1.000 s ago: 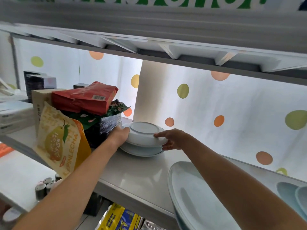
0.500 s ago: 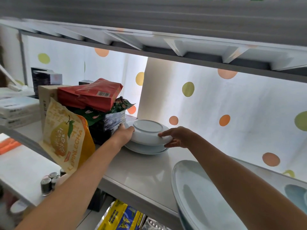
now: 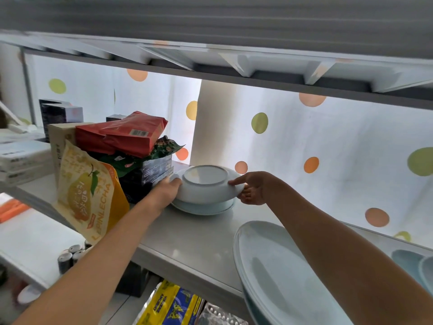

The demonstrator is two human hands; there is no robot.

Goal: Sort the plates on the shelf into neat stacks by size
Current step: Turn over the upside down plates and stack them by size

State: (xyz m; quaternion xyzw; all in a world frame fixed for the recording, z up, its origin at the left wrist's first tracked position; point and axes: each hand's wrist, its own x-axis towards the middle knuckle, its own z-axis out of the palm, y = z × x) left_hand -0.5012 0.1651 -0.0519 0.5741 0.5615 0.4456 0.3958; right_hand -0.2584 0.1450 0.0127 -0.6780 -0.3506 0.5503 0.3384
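Note:
An upside-down pale deep plate (image 3: 206, 186) hangs tilted just above a small light-blue plate stack (image 3: 203, 207) at the back of the grey shelf (image 3: 187, 240). My left hand (image 3: 167, 192) grips its left rim and my right hand (image 3: 251, 188) grips its right rim, thumb on top and fingers underneath. A large pale oval plate stack (image 3: 276, 273) lies at the shelf's front right, under my right forearm. More light-blue plates (image 3: 412, 263) show at the far right edge.
Snack bags and boxes (image 3: 121, 146) are piled just left of the small stack, with a yellow pear pouch (image 3: 89, 195) leaning at the shelf's front. An upper shelf (image 3: 234, 73) hangs low overhead. A dotted curtain backs the shelf. Small cans (image 3: 70, 254) stand on a lower level.
Both hands have lifted the upside-down plate off the small stack and tilted it, so its base now faces me.

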